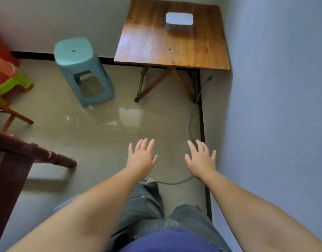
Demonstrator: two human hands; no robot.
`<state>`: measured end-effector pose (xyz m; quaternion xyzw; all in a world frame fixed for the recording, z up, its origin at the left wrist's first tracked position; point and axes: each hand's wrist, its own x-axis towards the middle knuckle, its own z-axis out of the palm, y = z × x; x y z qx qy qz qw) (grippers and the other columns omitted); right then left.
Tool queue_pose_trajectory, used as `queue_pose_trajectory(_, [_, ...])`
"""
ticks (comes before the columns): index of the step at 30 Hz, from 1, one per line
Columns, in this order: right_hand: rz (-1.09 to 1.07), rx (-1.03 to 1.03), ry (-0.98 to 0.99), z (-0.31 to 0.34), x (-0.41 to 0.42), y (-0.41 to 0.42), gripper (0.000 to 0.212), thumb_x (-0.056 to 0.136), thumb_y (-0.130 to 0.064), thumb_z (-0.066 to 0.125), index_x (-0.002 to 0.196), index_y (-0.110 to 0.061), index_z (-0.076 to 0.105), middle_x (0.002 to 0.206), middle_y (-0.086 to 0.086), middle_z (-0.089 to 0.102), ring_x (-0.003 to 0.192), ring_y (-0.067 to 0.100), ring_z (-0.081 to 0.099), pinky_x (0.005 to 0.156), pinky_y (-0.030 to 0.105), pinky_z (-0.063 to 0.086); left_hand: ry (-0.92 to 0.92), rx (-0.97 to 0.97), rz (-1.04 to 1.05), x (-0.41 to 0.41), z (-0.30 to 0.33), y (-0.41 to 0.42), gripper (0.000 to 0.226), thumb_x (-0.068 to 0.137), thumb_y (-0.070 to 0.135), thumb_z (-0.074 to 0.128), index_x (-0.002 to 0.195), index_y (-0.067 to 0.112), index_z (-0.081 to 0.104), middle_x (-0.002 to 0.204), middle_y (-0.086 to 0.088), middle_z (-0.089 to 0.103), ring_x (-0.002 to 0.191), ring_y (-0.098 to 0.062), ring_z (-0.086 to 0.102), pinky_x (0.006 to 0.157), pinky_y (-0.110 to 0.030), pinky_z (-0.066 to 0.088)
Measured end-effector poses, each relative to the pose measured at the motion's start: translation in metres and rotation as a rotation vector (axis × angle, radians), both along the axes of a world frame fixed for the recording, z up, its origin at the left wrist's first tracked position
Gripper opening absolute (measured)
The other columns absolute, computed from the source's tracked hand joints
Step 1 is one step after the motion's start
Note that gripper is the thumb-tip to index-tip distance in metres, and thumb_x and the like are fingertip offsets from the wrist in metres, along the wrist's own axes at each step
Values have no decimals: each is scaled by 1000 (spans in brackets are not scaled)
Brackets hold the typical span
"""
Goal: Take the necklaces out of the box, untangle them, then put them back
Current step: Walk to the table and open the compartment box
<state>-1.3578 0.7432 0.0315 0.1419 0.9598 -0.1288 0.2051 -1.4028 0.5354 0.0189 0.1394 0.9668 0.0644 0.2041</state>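
A closed grey-white box [179, 21] with rounded corners sits on the far part of a small wooden folding table [156, 42] in the room's corner. No necklaces show. I stand some way back from the table. My left hand [142, 157] and my right hand [201, 159] are stretched out in front of me over the floor, palms down, fingers spread, holding nothing. Both hands are well short of the table and the box.
A teal plastic stool [80, 68] stands left of the table. Red and green stools [7, 77] are stacked at the far left. Dark wooden furniture [16, 157] juts in at the lower left. A grey cable [190, 124] runs along the floor by the right wall [274, 106].
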Motion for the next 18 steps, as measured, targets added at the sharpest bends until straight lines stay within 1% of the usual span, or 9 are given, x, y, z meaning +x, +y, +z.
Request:
queue_pose_trajectory(5, [-34,-23,24,6,-105,22,54,98,-39,29,149,-31,12,160,5,8,146,22,2,113,58,1,15,9,-34,-122,12,30,60,97,46,27,148,23,4,158,-7,12,146,-23,5,115,-52,3])
queue_pose_trajectory(9, [-53,-25,15,-7,-194,56,54,98,-39,28,149,-32,10,160,5,8,147,22,2,114,57,2,14,19,-94,-213,2,67,60,97,46,26,148,24,3,158,-7,12,146,-23,4,116,-52,3])
queue_pose_trajectory(11, [-30,-26,11,-12,-237,75,54,98,-39,28,149,-32,9,160,4,8,147,22,1,114,57,2,11,6,-96,-255,-2,81,60,98,47,25,148,24,2,158,-6,12,146,-22,4,116,-52,3])
queue_pose_trajectory(15, [50,-20,40,-12,-345,121,54,98,-41,27,149,-32,9,160,4,7,147,22,1,114,57,2,41,5,16,-354,-3,109,60,97,47,25,148,25,2,158,-5,12,146,-22,4,117,-51,3])
queue_pose_trajectory(18, [102,21,37,-4,-423,153,55,98,-41,28,149,-32,9,160,4,8,147,23,2,114,57,3,45,23,58,-424,5,128,60,97,48,27,148,25,4,158,-5,13,146,-22,6,116,-51,4])
